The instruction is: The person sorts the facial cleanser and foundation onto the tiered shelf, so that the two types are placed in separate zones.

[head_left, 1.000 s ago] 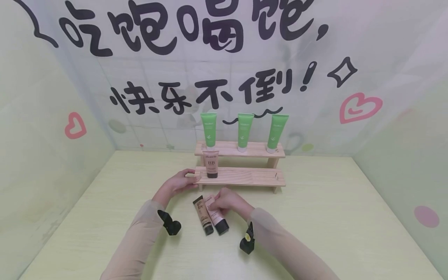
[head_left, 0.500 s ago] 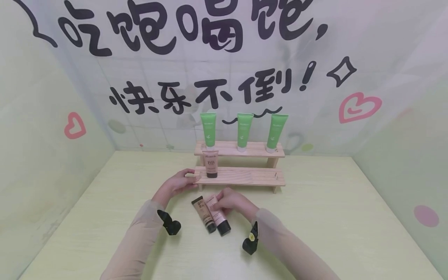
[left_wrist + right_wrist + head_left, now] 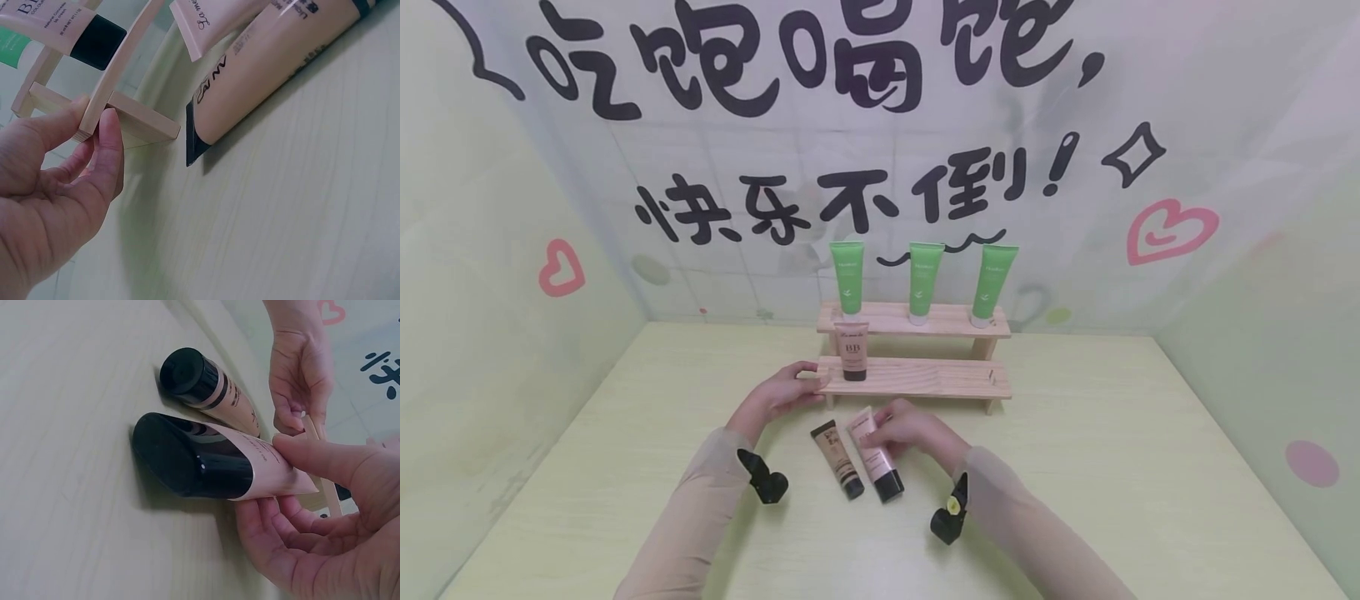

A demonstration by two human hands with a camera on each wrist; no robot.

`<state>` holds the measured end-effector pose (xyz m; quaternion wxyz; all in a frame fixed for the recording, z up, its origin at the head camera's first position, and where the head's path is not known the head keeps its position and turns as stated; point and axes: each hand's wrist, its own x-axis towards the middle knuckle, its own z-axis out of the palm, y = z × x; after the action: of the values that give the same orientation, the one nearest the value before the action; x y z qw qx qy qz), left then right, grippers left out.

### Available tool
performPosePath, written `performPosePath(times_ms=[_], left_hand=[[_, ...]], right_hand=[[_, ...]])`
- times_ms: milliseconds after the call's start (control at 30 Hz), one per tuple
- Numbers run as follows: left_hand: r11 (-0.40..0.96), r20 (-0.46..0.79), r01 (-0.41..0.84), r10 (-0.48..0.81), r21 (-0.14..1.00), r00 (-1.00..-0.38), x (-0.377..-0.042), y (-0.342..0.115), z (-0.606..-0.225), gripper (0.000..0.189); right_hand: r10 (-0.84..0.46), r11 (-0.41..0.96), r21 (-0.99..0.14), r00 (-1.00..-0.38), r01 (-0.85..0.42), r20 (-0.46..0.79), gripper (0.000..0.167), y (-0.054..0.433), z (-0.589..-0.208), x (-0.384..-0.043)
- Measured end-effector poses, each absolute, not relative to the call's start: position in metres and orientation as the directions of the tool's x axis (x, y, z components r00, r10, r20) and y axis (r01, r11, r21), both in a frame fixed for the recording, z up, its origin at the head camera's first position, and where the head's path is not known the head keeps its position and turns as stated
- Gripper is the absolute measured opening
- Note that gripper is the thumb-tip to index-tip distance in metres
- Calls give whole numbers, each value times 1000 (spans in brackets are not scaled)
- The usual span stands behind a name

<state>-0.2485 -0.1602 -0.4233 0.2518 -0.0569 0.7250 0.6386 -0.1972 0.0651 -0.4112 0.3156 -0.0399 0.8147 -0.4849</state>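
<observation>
My left hand (image 3: pixel 787 389) pinches the left end of the lower step of a wooden display rack (image 3: pixel 917 377), thumb on top and fingers beneath, as the left wrist view (image 3: pixel 69 169) shows. With thumb and fingers my right hand (image 3: pixel 913 429) grips a pink cosmetic tube (image 3: pixel 878 462) by its sides, its black cap (image 3: pixel 187 456) toward me. Left of it a tan tube (image 3: pixel 837 458) with a black cap lies on the table, a narrow gap between the two. A pink BB cream tube (image 3: pixel 853 352) stands cap-down on the lower step's left end.
On the rack's upper step stand three green tubes (image 3: pixel 847 279), white caps down. The rack sits on a pale wooden table (image 3: pixel 1075 467), in front of a back wall (image 3: pixel 760 150) with large black lettering. Side walls rise at left and right.
My right hand has drawn the pink tube slightly to the right, away from the tan tube, opening a gap between them. The left hand has stayed on the rack.
</observation>
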Motion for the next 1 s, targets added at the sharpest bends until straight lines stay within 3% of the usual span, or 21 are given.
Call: performPosePath(times_ms=[333, 1000], left_hand=[[181, -430, -394, 248, 901, -868, -248, -161, -423, 55], [186, -437, -400, 251, 898, -864, -247, -161, -421, 54]], right_hand=[[-398, 497, -842, -806, 211, -437, 40, 77, -410, -200], [-417, 415, -867, -789, 277, -452, 44, 99, -408, -207]])
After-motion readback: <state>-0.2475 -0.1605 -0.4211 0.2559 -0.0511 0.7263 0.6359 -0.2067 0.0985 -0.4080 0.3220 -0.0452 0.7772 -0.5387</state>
